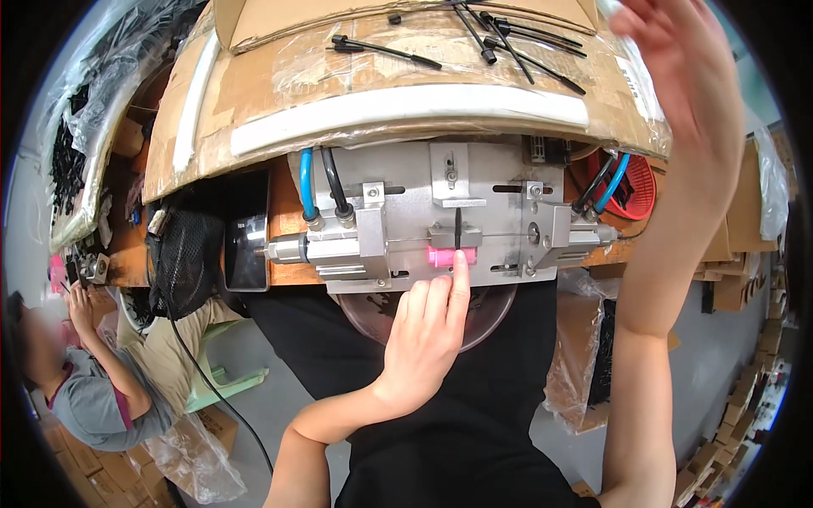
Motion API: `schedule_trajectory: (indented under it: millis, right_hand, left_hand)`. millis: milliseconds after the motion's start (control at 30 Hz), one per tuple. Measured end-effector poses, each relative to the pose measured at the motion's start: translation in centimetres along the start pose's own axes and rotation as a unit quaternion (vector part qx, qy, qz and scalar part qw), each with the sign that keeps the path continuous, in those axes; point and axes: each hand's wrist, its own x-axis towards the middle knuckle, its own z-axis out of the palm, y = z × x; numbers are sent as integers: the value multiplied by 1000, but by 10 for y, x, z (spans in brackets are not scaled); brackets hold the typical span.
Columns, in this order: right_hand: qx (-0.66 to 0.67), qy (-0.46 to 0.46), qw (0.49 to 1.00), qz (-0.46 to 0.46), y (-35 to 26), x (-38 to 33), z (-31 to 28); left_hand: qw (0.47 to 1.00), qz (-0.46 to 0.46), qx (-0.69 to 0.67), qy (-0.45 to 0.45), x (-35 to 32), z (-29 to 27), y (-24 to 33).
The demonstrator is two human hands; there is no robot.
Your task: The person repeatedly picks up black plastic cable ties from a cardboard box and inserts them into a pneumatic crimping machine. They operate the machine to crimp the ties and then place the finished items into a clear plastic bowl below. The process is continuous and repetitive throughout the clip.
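Observation:
My left hand (423, 339) reaches up to the middle of a metal fixture (500, 229). Its index finger is stretched out, with the tip at the lower end of a thin black rod (458, 227); the other fingers bend loosely and grip nothing. The rod stands upright in the picture against a small metal block, just above a pink piece (441, 256) at the fixture's front edge. My right hand (677, 68) is raised at the far right, beside the cardboard, fingers apart and partly cut off by the picture's edge. Nothing shows in it.
Loose black rods with small caps (508, 42) lie on the cardboard (322, 76) behind the fixture. Metal cylinders (347, 254) with blue and black hoses flank it. A bowl (364, 313) sits below, a red basket (635, 190) right. Another person (102, 381) works at far left.

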Motion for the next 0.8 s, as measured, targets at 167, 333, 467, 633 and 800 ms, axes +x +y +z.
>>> schedule_trajectory:
  millis: [167,333,467,633,800]
  right_hand:
    - [-42,85,994,-50,5,-84,16]
    - [-218,-28,975,-31,32,-193,61]
    - [-257,-38,965,-23,63,-238,95]
    - [-274,-67,959,-18,80,-240,110]
    - [-311,-167,935,31,57,-221,93]
  left_hand:
    - [998,-40,-25,-43,3,-5,3]
    - [995,-8,-100,-13,34,-43,-25]
    - [982,23,49,181,136,-71,-102]
    - [996,78,-45,16,193,-96,-182]
    - [991,54,-94,81,169,-109,-153]
